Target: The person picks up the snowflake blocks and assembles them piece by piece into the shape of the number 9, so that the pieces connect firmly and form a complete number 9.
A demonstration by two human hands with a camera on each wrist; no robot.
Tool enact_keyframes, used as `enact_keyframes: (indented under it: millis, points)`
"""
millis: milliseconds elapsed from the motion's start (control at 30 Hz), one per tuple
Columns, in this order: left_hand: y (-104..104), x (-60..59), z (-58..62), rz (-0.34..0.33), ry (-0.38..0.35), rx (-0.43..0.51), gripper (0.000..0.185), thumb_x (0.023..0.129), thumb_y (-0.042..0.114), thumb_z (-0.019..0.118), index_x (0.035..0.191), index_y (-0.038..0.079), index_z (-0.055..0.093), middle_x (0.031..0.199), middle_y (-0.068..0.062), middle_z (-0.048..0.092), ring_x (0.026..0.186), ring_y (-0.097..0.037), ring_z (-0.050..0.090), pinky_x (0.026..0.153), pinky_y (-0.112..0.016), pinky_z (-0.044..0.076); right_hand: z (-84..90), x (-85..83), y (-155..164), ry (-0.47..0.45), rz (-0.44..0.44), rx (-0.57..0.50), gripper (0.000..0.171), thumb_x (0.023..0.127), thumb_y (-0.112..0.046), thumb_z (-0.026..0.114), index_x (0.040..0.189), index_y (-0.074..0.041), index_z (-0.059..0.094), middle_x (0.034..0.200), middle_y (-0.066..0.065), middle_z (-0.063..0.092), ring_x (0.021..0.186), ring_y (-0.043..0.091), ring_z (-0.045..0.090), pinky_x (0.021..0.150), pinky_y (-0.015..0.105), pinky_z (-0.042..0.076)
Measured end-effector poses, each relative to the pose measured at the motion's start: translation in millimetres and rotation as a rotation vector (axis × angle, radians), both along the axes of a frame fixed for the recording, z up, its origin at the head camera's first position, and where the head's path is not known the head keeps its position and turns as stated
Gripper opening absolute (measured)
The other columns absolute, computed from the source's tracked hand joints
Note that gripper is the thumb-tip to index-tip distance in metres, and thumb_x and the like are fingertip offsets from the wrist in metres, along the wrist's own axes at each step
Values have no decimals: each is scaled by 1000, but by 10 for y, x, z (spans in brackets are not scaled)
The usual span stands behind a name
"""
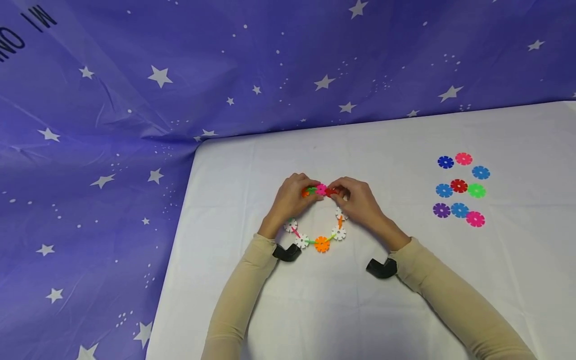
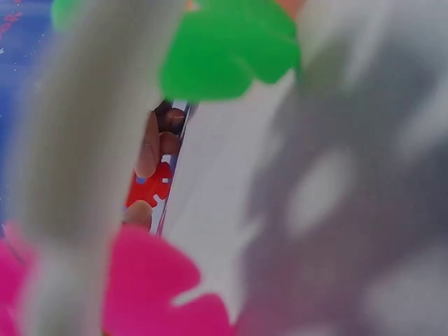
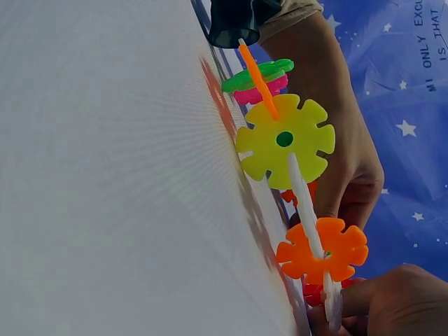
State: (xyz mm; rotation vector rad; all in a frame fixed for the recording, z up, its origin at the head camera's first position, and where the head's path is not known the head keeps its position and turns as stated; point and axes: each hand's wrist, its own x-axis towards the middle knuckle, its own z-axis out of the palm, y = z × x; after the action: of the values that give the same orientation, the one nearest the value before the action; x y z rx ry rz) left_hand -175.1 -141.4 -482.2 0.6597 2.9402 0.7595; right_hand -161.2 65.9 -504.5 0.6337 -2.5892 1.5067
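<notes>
**Pinching the ring's top closed**

Both hands pinch the far side of a ring of interlocked plastic snowflake discs lying on the white tablecloth: left hand on the orange-and-green pieces, right hand on the red one, a pink disc between. Squeezing unevenly could likely pop neighbouring slots apart, buckling the loop. Loose coloured discs lie well apart.
</notes>
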Motion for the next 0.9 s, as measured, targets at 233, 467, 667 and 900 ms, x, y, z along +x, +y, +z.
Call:
enact_keyframes:
  millis: [233,467,667,900]
  points:
    - [-22,5,-7,5,-41,65,39,82,33,79,113,11,74,94,-2,68,88,-17,57,79,-31,47,-7,-8,-28,12,4,-4,13,83,0,75,95,-5,71,82,6,69,69,16,59,62,26,48]
    - [-9,23,-25,26,-21,115,38,80,32,81,111,10,75,92,-2,69,85,-16,57,76,-29,46,-8,-14,-65,13,5,-21,11,83,0,75,91,-6,72,77,6,69,63,14,59,58,23,49]
    - [22,26,-8,85,-23,90,40,80,38,80,109,12,75,92,0,70,84,-14,56,73,-28,44,19,-15,-41,-14,-10,-14,20,86,-8,75,104,-4,69,86,8,69,68,15,58,61,21,46]
    - [66,82,11,195,-53,55,43,82,40,79,109,8,73,84,-3,61,74,-16,50,65,-26,39,199,120,205,-155,-96,249,40,89,-37,69,111,-5,61,82,5,58,67,17,49,61,29,39]
